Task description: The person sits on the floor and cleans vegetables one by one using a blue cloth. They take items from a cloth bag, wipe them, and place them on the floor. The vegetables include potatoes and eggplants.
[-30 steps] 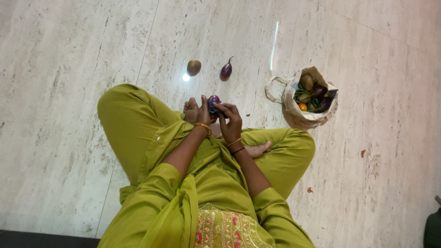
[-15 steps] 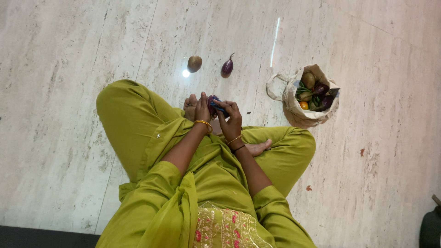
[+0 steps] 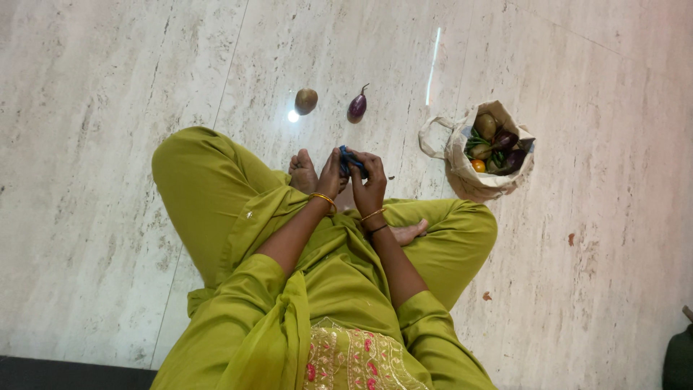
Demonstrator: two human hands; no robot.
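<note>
I sit cross-legged on a pale marble floor in green clothes. My left hand (image 3: 330, 175) and my right hand (image 3: 370, 188) are together in front of my knees, both gripping a small dark purple vegetable (image 3: 351, 159), most of it hidden by my fingers. Ahead of my hands on the floor lie a round brown vegetable (image 3: 306, 101) and a small purple eggplant (image 3: 357, 107) with its stem up, a little apart from each other.
A beige cloth bag (image 3: 462, 170) stands open on the floor to my right, with several vegetables inside, among them eggplants, green beans and something orange. My bare foot (image 3: 303, 172) is just left of my hands. A dark object (image 3: 678, 357) sits at the lower right edge.
My hands have stayed together on the small purple vegetable and turned it a little between the fingers. The two vegetables on the floor and the bag have not moved.
</note>
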